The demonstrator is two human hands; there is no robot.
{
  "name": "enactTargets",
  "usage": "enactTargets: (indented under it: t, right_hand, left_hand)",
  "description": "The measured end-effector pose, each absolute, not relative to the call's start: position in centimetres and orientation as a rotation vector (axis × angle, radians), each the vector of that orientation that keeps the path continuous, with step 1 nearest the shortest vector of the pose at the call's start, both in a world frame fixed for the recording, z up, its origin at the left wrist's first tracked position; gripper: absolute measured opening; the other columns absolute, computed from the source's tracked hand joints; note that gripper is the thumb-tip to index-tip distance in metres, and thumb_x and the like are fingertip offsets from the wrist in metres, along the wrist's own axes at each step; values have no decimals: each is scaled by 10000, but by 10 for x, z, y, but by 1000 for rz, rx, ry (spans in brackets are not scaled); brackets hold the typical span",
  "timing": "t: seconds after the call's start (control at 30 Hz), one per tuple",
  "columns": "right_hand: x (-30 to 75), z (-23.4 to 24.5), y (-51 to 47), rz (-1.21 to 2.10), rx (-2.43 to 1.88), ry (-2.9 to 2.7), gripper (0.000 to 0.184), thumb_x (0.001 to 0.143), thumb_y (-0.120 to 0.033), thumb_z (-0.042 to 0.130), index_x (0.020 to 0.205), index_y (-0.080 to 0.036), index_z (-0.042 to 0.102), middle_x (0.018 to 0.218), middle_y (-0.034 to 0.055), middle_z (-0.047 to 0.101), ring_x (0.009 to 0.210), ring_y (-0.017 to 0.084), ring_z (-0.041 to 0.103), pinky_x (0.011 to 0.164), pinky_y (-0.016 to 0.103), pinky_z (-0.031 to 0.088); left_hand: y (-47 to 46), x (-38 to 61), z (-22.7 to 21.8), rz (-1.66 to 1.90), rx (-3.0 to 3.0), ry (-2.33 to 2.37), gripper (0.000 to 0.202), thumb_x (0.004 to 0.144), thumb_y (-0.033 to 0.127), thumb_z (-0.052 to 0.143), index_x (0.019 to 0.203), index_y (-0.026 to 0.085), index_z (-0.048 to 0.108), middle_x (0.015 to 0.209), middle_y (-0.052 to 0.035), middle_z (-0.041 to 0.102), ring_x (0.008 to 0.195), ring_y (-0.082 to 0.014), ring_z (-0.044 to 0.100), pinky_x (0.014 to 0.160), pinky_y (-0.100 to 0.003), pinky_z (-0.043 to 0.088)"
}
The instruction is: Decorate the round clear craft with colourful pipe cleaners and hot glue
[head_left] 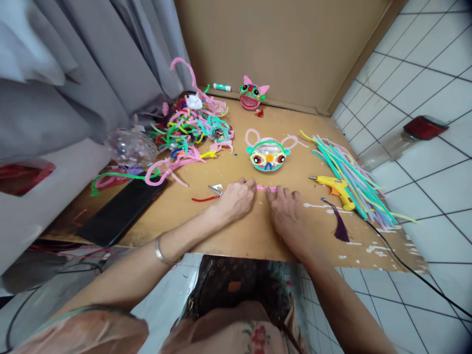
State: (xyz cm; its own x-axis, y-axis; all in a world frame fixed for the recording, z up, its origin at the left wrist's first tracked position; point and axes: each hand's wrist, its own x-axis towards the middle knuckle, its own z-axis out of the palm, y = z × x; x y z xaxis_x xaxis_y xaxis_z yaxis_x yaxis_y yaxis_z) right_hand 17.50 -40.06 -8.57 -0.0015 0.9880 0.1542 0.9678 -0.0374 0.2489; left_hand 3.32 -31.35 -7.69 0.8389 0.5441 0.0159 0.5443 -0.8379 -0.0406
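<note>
A short piece of pink pipe cleaner (265, 188) lies along the tabletop between my two hands. My left hand (238, 199) is closed on its left end, the fingertips pressed together. At the right end, my right hand (285, 209) is closed with its fingertips pressing the piece against the wood. Just beyond them sits a clear, rounded animal head (268, 156) with pink loop ears, red-ringed eyes and an orange nose. Beside my left hand are pliers or scissors (208, 195) with red handles, partly hidden.
Tangled pipe cleaners (191, 125) fill the back left, by a clear plastic ball (131, 147) and a black phone-like slab (123, 211). A finished pink-eared head (252, 93) and glue stick (221, 87) stand behind. Rightward lie straight pipe cleaners (354, 172), a corded yellow glue gun (337, 189) and a purple tassel (339, 223).
</note>
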Motion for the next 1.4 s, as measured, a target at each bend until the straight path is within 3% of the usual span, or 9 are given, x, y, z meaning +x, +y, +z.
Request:
enactTargets:
  t: [0.2, 0.63, 1.0, 1.23, 1.4]
  right_hand:
    - [174, -87, -400, 441, 2198, 2097, 337, 973, -118, 326, 1214, -168, 556, 1008, 134, 622, 883, 237, 512, 748, 366, 286]
    - [178, -95, -402, 487, 2294, 1970, 308, 903, -55, 351, 1098, -78, 589, 1018, 167, 610, 913, 269, 504, 763, 383, 314]
    - [199, -105, -404, 478, 2508, 1904, 339, 911, -104, 395, 1163, -114, 621, 1107, 162, 627, 1012, 285, 512, 809, 392, 317]
    - [194, -97, -389, 728, 2527, 2211, 297, 937, -177, 428, 1151, -131, 629, 1153, 156, 640, 1050, 262, 512, 860, 382, 306]
    - [184, -103, -369, 539, 2467, 2292, 187, 922, -235, 513, 869, -163, 677, 918, 104, 685, 875, 237, 541, 751, 349, 311]
  left_hand:
    - [-319, 34, -81, -82, -2909, -918, 391, 972, 161, 284, 1276, 118, 527, 1023, -152, 617, 871, -241, 591, 634, -315, 442]
    - [-317, 37, -74, -17, -2933, -964, 356, 927, 86, 338, 1170, 90, 598, 1054, -170, 616, 911, -252, 584, 628, -311, 443]
    - [-313, 33, -80, -161, -2967, -995, 366, 946, 114, 300, 1099, 100, 632, 996, -164, 611, 902, -269, 580, 611, -326, 422]
    - [-312, 34, -84, -292, -2973, -1016, 373, 967, 185, 304, 1104, 135, 647, 1006, -160, 608, 920, -278, 574, 628, -336, 425]
    - [-310, 34, -85, -367, -2984, -1069, 380, 972, 219, 308, 1066, 148, 668, 982, -146, 616, 920, -274, 582, 641, -337, 427]
